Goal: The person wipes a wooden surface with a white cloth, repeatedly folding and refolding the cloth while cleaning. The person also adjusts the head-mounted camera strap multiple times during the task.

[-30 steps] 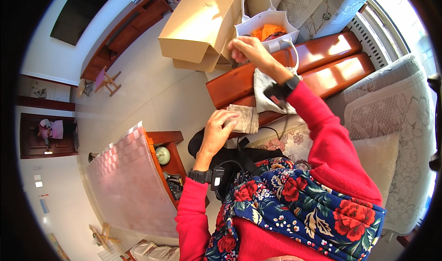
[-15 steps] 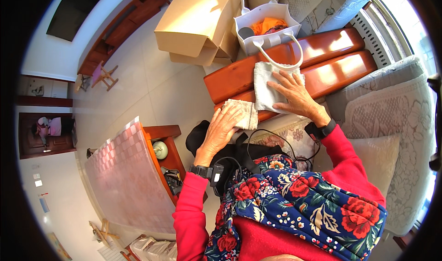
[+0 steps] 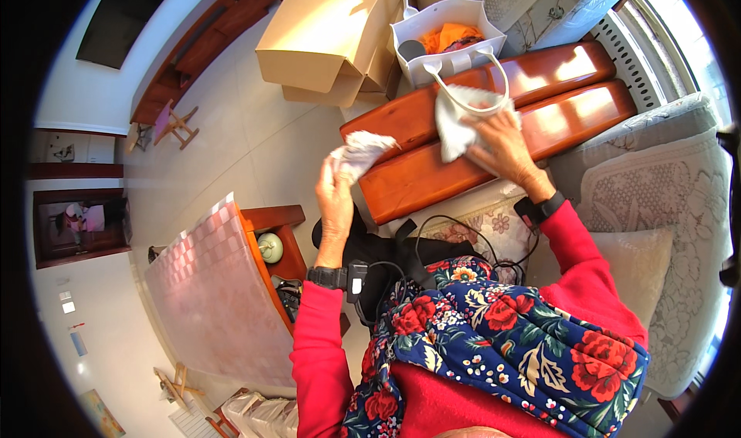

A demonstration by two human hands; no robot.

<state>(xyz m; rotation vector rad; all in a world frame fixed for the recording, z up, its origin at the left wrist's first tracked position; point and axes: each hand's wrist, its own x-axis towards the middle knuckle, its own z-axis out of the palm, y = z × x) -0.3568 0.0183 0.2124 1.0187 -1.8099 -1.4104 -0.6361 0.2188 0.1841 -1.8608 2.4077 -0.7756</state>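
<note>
My left hand (image 3: 336, 206) is raised off the wooden armrest's near end, its fingers closed on a folded whitish cloth (image 3: 361, 152). Over the glossy red-brown wooden armrest (image 3: 432, 187), my right hand (image 3: 505, 152) grips a larger white cloth (image 3: 454, 125). That cloth looks bunched and is blurred by motion, as are the right fingers. One handle loop of a white tote bag (image 3: 455, 15) hangs across the cloth near my right fingers. Orange fabric and a dark round item show inside the bag.
A cardboard box (image 3: 324, 29) with open flaps stands beyond the armrest at left. A low table (image 3: 216, 299) under a checkered cover is on my left, with a pale green round object (image 3: 270, 247) on its shelf. Black cables (image 3: 463, 226) lie by my lap. A lace-covered cushion (image 3: 656, 183) is at right.
My left hand has lifted its cloth off the armrest and drawn it to the left. The right hand has shifted slightly away from me, and its cloth has gone from flat to bunched.
</note>
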